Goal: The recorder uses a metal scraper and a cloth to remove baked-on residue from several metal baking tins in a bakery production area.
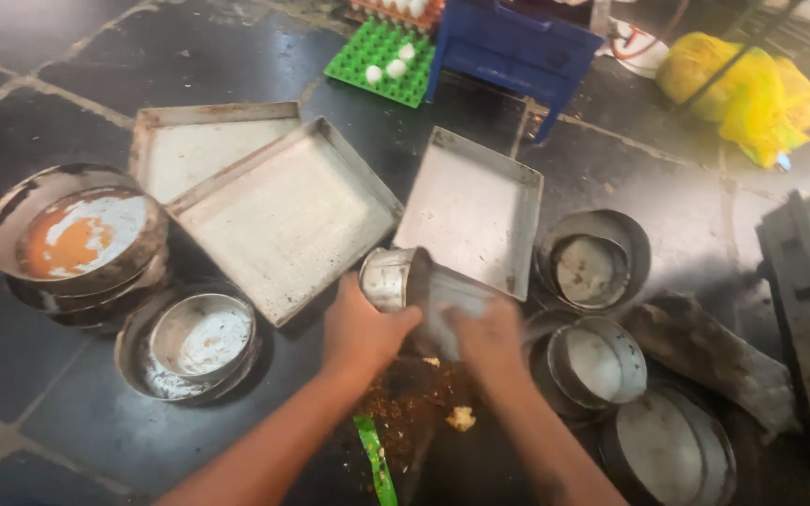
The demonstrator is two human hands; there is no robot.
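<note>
Left hand (360,330) fingers grip a small round metal tin (392,278); blurred right hand (487,339) fingers unclear, near the yellow bag (752,94).

Both forearms bare, apparently sleeveless (right hand (491,339) blurred).

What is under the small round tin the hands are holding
Under the small round tin, crumbs and a pale scrap lie on the dark floor. The left hand and right hand hide the patch directly below.
</note>
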